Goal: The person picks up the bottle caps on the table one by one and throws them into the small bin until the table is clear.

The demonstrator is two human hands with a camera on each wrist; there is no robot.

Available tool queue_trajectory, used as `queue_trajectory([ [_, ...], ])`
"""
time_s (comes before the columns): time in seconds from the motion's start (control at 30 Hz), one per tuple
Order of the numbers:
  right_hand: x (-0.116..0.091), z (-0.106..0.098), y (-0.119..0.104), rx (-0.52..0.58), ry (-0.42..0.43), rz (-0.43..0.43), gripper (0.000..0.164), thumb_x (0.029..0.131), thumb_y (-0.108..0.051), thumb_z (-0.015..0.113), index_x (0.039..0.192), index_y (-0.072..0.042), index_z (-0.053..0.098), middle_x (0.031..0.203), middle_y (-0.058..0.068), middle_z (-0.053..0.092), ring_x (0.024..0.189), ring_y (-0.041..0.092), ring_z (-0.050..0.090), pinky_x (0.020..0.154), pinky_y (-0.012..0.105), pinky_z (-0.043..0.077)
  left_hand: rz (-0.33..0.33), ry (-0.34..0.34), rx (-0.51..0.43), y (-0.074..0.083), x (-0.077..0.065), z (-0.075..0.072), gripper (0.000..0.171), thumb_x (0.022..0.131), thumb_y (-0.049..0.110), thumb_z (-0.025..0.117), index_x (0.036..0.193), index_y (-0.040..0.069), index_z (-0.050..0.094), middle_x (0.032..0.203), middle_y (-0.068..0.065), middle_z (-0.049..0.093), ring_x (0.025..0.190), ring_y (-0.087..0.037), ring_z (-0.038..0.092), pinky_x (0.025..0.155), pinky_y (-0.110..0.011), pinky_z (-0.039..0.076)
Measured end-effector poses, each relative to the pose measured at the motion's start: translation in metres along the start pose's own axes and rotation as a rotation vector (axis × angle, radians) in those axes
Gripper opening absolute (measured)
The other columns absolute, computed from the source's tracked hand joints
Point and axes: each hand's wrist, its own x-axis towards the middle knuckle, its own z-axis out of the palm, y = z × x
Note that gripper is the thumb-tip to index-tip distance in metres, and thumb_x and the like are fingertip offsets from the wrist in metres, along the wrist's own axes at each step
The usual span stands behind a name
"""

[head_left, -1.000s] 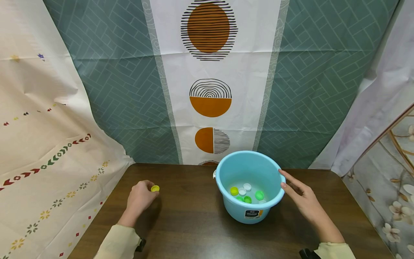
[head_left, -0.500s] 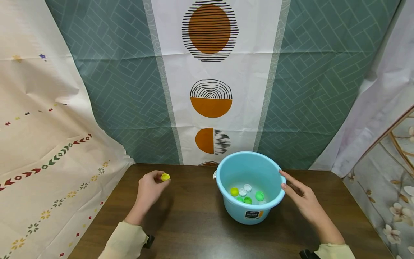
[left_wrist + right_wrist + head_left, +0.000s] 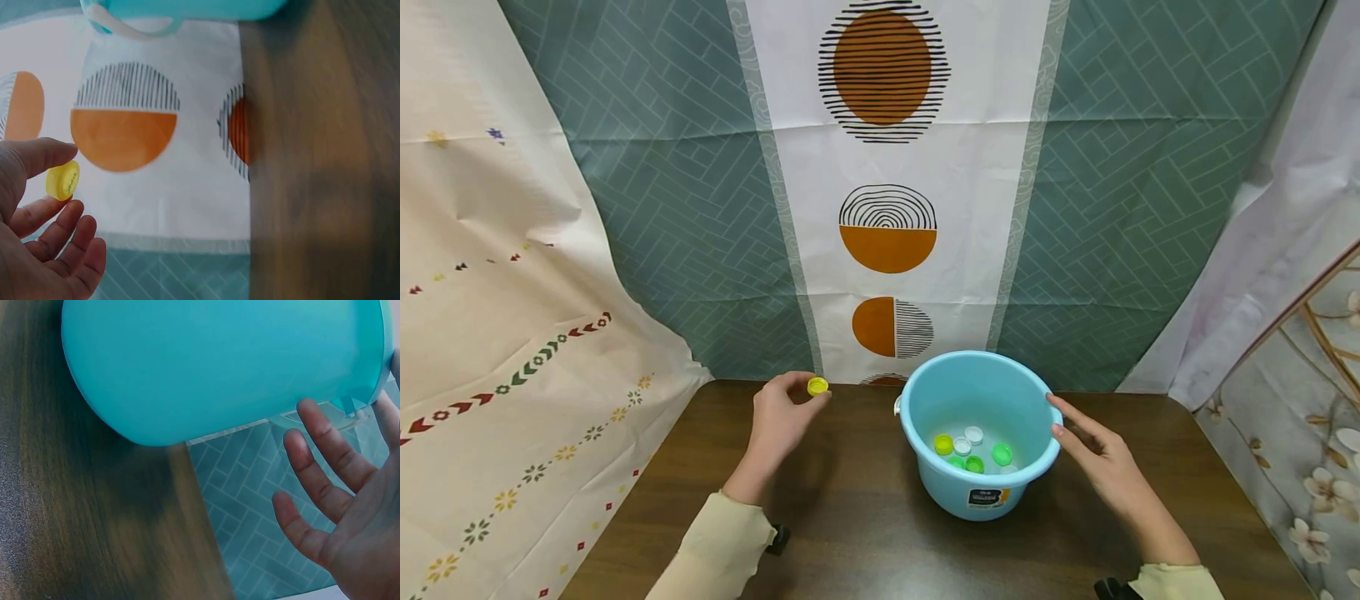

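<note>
My left hand (image 3: 781, 419) pinches a yellow bottle cap (image 3: 817, 386) between thumb and fingertips, raised above the far left part of the table. In the left wrist view the cap (image 3: 63, 180) is tilted, with small dark marks on its face, and the other fingers are loosely curled below it. A light blue bucket (image 3: 973, 497) stands upright on the table to the right. Inside it lie several caps: yellow (image 3: 943, 444), white (image 3: 973, 435) and green (image 3: 1002, 454). My right hand (image 3: 1105, 467) touches the bucket's right rim with thumb and index finger, its other fingers extended loosely beside the wall.
The dark wooden table (image 3: 865, 533) ends at a patterned teal and white curtain (image 3: 887, 283) behind. A cream cloth (image 3: 550, 400) hangs along the left side, a floral cloth (image 3: 1300, 467) along the right. The bucket's handle joint (image 3: 897, 405) sticks out at its left.
My left hand has moved right and farther up in the head view, carrying the yellow bottle cap toward the bucket. My right hand and the bucket stay where they were.
</note>
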Motion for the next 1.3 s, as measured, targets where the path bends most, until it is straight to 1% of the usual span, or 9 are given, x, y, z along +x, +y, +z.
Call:
queue_trajectory([
  [0.2, -0.001, 0.001, 0.001, 0.003, -0.004, 0.004, 0.046, 0.096, -0.035, 0.049, 0.141, -0.039, 0.038, 0.145, -0.001, 0.043, 0.110, -0.007, 0.050, 0.081, 0.017, 0.047, 0.031, 0.002, -0.061, 0.018, 0.004, 0.013, 0.027, 0.074, 0.033, 0.078, 0.097, 0.020, 0.070, 0.091, 0.005, 0.064, 0.085, -0.014, 0.056, 0.074, -0.029, 0.047],
  [0.4, -0.002, 0.000, 0.001, 0.011, -0.003, -0.004, 0.046, 0.097, -0.034, 0.049, 0.141, -0.038, 0.038, 0.144, 0.000, 0.045, 0.109, -0.005, 0.052, 0.081, 0.017, 0.047, 0.080, -0.010, -0.143, 0.037, 0.007, 0.024, 0.023, 0.074, 0.028, 0.077, 0.094, 0.019, 0.070, 0.091, 0.005, 0.064, 0.085, -0.016, 0.059, 0.070, -0.026, 0.054],
  [0.5, -0.002, 0.000, 0.001, 0.014, -0.002, -0.011, 0.046, 0.097, -0.034, 0.049, 0.141, -0.037, 0.038, 0.143, 0.000, 0.045, 0.108, -0.005, 0.053, 0.080, 0.017, 0.047, 0.105, -0.021, -0.164, 0.046, 0.008, 0.028, 0.024, 0.075, 0.029, 0.077, 0.095, 0.019, 0.070, 0.091, 0.005, 0.064, 0.085, -0.015, 0.058, 0.069, -0.026, 0.054],
  [0.57, -0.002, 0.000, 0.001, 0.013, -0.001, -0.015, 0.046, 0.097, -0.034, 0.049, 0.141, -0.037, 0.038, 0.144, 0.000, 0.044, 0.109, -0.005, 0.052, 0.081, 0.017, 0.047, 0.116, -0.026, -0.169, 0.052, 0.008, 0.031, 0.023, 0.075, 0.030, 0.076, 0.094, 0.019, 0.070, 0.090, 0.006, 0.065, 0.085, -0.015, 0.058, 0.069, -0.028, 0.053],
  [0.7, -0.002, 0.001, 0.001, 0.017, 0.000, -0.023, 0.046, 0.097, -0.033, 0.049, 0.141, -0.036, 0.038, 0.144, 0.000, 0.044, 0.110, -0.006, 0.051, 0.081, 0.017, 0.047, 0.135, -0.041, -0.183, 0.063, 0.008, 0.038, 0.023, 0.076, 0.031, 0.075, 0.095, 0.020, 0.070, 0.091, 0.007, 0.066, 0.089, -0.019, 0.058, 0.075, -0.038, 0.051],
  [0.8, -0.002, 0.001, 0.001, 0.017, -0.001, -0.022, 0.046, 0.097, -0.033, 0.050, 0.141, -0.036, 0.038, 0.144, 0.000, 0.044, 0.110, -0.005, 0.051, 0.081, 0.017, 0.047, 0.151, -0.051, -0.193, 0.071, 0.008, 0.044, 0.024, 0.076, 0.031, 0.075, 0.097, 0.019, 0.070, 0.093, 0.007, 0.066, 0.090, -0.020, 0.059, 0.076, -0.041, 0.051],
  [1.03, -0.002, 0.001, -0.001, 0.019, -0.001, -0.014, 0.046, 0.097, -0.033, 0.049, 0.141, -0.037, 0.038, 0.144, 0.000, 0.044, 0.110, -0.004, 0.052, 0.081, 0.017, 0.047, 0.186, -0.092, -0.234, 0.089, 0.007, 0.058, 0.028, 0.078, 0.031, 0.075, 0.101, 0.018, 0.068, 0.095, 0.006, 0.064, 0.090, -0.019, 0.059, 0.070, -0.028, 0.052],
  [1.1, -0.002, 0.000, -0.001, 0.016, -0.001, -0.017, 0.046, 0.097, -0.033, 0.049, 0.141, -0.037, 0.038, 0.144, 0.000, 0.044, 0.111, -0.004, 0.051, 0.081, 0.017, 0.047, 0.183, -0.105, -0.244, 0.094, 0.006, 0.062, 0.030, 0.078, 0.032, 0.074, 0.103, 0.018, 0.068, 0.097, 0.006, 0.063, 0.090, -0.017, 0.058, 0.069, -0.027, 0.052],
  [1.3, -0.001, 0.000, -0.002, 0.009, -0.001, -0.020, 0.046, 0.097, -0.034, 0.049, 0.141, -0.037, 0.037, 0.145, 0.000, 0.043, 0.113, -0.002, 0.051, 0.081, 0.016, 0.047, 0.180, -0.138, -0.262, 0.110, 0.004, 0.071, 0.030, 0.079, 0.033, 0.074, 0.105, 0.018, 0.068, 0.100, 0.005, 0.063, 0.092, -0.019, 0.058, 0.071, -0.027, 0.052],
])
